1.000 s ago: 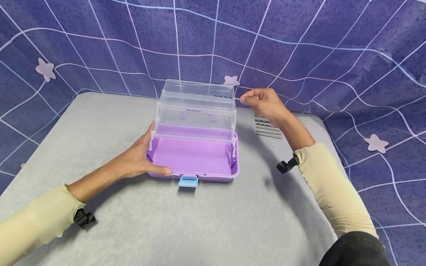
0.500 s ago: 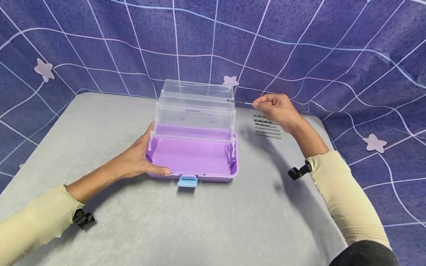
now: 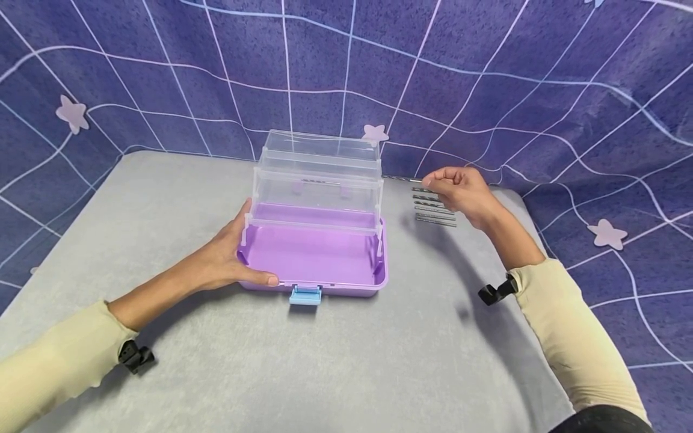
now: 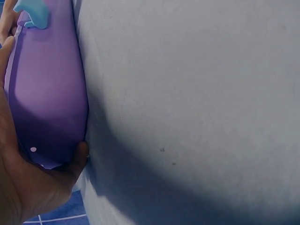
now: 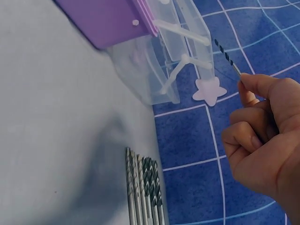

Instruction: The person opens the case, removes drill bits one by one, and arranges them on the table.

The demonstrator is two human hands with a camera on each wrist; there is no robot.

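Note:
A purple toolbox stands with its lid up and its clear trays raised in tiers. My left hand grips its left side, the thumb along the front rim and the fingers round the side wall. Between thumb and forefinger, my right hand pinches a drill bit by its plain shank, the dark fluted end pointing left toward the trays. Another drill bit shows through the clear trays. Below my right hand, several drill bits lie side by side on the table.
A light blue latch hangs down at the toolbox's front. The grey table ends at the back against a purple-blue curtain with pale lines and stars.
My right hand has moved right and down toward the row of drill bits, carrying its bit away from the upper tray. The left hand keeps its grip on the toolbox.

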